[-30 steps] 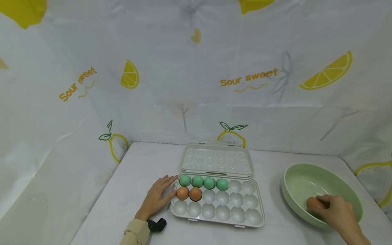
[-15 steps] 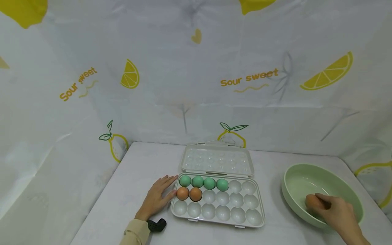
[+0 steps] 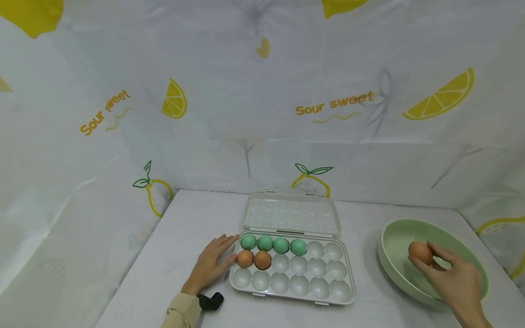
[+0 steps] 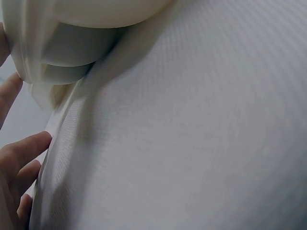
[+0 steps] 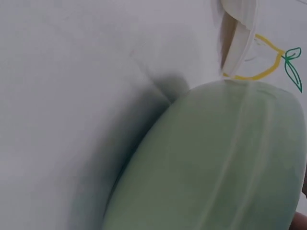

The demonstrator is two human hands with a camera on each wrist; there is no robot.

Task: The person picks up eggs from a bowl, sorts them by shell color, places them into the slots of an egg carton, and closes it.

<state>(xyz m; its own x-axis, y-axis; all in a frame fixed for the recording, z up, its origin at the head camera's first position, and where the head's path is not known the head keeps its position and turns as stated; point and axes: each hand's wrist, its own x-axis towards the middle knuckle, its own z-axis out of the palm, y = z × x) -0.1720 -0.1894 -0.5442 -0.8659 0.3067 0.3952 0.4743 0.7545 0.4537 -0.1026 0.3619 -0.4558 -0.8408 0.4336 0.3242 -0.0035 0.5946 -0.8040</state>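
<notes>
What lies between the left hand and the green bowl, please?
The open egg tray lies between the left hand and the green bowl, then bare white tabletop; the head view shows this.

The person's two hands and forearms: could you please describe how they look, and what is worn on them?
The bare left hand shows no glove or ring; a beige cloth sleeve reaches its wrist. Beside that wrist is a black, curved object; whether it is strapped on, I cannot tell. The bare right hand also shows no glove, and no sleeve is visible there.
</notes>
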